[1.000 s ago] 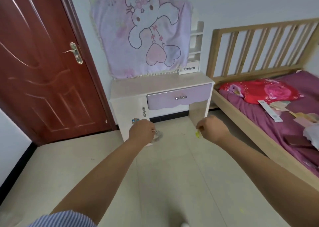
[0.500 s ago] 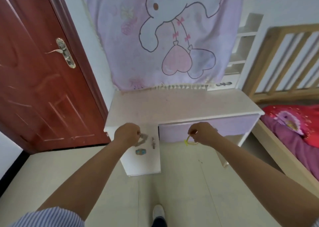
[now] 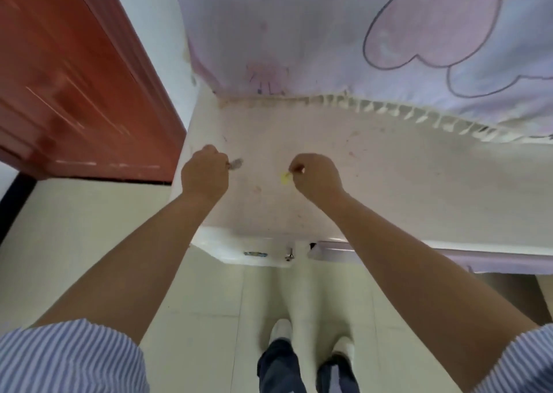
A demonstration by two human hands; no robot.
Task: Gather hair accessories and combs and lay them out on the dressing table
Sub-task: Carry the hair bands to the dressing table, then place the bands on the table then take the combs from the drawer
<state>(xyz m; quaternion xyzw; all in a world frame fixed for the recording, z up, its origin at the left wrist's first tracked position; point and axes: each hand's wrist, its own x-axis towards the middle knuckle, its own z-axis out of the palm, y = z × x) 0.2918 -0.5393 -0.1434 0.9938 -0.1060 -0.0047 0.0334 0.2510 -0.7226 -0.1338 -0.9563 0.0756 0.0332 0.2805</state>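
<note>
Standing at the table (image 3: 389, 189), a person's left hand (image 3: 205, 172) pinches a small silvery accessory (image 3: 235, 163) and the right hand (image 3: 317, 177) a yellow hair tie (image 3: 285, 178), both just above its near-left top, seemingly ready to set down.

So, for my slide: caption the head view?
Both hands, left hand and right hand, hold small hair accessories over the dressing table.

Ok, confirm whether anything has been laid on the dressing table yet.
No: the dressing table is bare, and both fists, left hand and right hand, grip small items.
</note>
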